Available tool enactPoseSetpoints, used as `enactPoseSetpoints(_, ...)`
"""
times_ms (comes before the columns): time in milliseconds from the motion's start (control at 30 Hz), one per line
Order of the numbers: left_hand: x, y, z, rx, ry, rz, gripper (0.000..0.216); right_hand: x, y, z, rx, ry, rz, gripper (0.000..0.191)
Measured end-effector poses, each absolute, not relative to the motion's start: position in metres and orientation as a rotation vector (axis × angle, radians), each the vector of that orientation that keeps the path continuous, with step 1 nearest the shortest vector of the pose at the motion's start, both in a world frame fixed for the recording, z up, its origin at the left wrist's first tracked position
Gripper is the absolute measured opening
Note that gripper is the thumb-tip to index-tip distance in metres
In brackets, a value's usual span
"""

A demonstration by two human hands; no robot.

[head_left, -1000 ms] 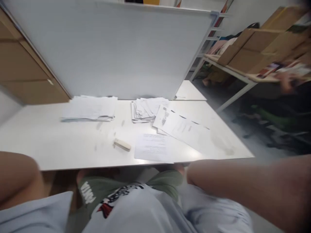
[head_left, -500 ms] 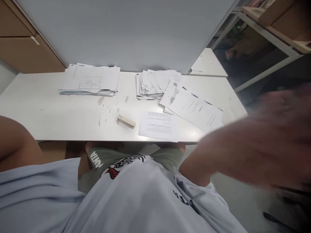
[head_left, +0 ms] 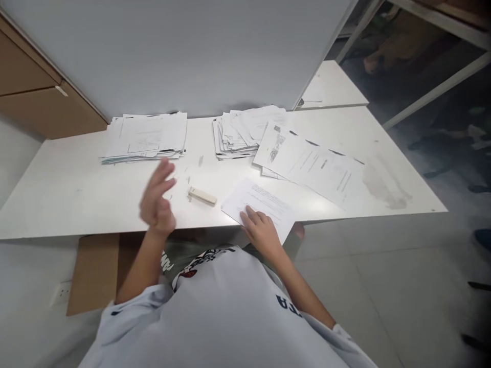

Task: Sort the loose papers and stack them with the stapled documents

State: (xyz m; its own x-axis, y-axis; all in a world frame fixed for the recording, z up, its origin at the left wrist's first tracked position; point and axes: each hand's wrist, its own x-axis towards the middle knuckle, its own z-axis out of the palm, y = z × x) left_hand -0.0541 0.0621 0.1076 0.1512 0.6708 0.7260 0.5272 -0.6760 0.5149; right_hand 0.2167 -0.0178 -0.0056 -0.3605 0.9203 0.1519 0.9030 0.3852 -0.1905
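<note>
My right hand [head_left: 261, 231] lies with outstretched fingers on a loose printed sheet [head_left: 276, 204] at the desk's front edge. The sheet is turned at a slant, and its near corner reaches over the edge. Above the desk, my left hand [head_left: 157, 199] is raised with fingers apart and slightly bent, holding nothing. Between the hands lies a small cream stapler [head_left: 202, 197], touched by neither. A slanted printed paper [head_left: 310, 163] with a picture at one end rests on other paper beyond my right hand.
Two paper stacks, a left one [head_left: 148, 135] and a middle one [head_left: 238, 133], stand against the grey panel [head_left: 192, 51] behind the white desk [head_left: 95, 199]. A brown cabinet [head_left: 46, 107] is at the left. A metal frame [head_left: 433, 92] rises at the right.
My right hand has come down from the far right onto the loose sheet, which is now rotated. My left hand has come into view over the desk. The view has shifted.
</note>
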Motion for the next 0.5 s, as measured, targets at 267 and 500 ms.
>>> enactPoseSetpoints(267,-0.048,0.075,0.029,2.696,1.452,0.456,0.04,0.222,-0.015,0.0,-1.135,-2.574,0.086,0.046)
enactPoseSetpoints(500,-0.051,0.077,0.008,2.575,1.588,0.614,0.038,0.219,-0.012,-0.007,-1.005,-2.598,0.125,0.054)
